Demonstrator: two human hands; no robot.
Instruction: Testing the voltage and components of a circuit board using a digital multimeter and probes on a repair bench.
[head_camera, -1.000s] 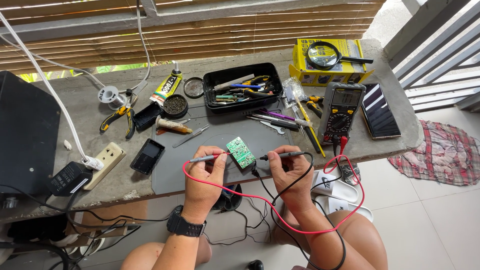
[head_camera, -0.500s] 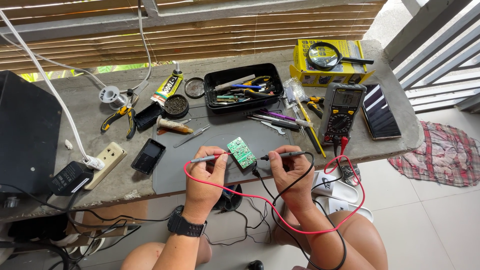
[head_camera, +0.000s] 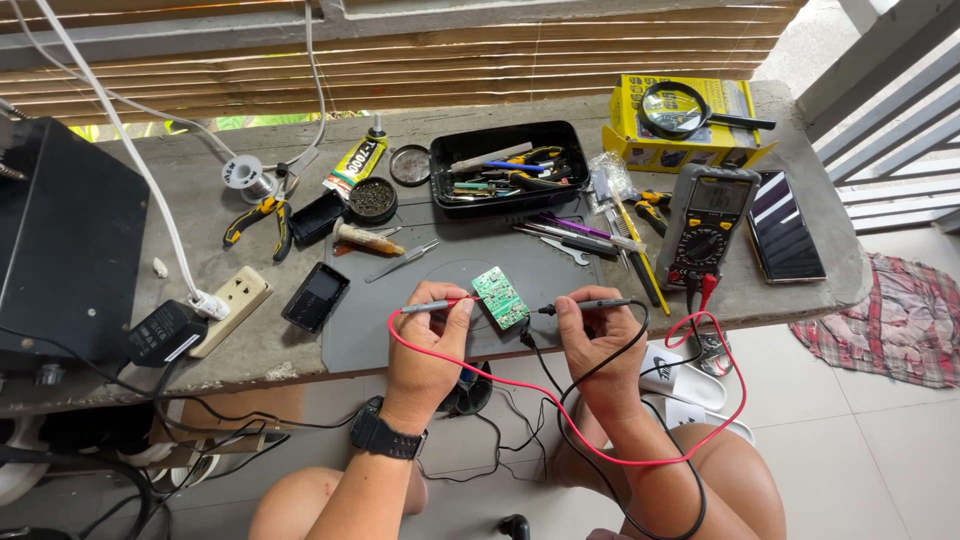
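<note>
A small green circuit board (head_camera: 500, 296) lies on a grey work mat (head_camera: 420, 330) on the concrete bench. My left hand (head_camera: 428, 345) holds a probe with a red lead (head_camera: 428, 306), its tip pointing at the board's left edge. My right hand (head_camera: 592, 340) holds a probe with a black lead (head_camera: 590, 303), its tip at the board's right side. Both leads loop down over my lap and run to a yellow-trimmed multimeter (head_camera: 705, 222) standing to the right.
Behind the mat sit a black tool tray (head_camera: 508, 168), pliers (head_camera: 262, 215), a glue tube (head_camera: 355, 160), tweezers (head_camera: 402, 262), a solder spool (head_camera: 244, 175), and a magnifier on a yellow box (head_camera: 685, 115). A phone (head_camera: 785, 225) lies right; a power strip (head_camera: 232, 308) and black box (head_camera: 60, 245) left.
</note>
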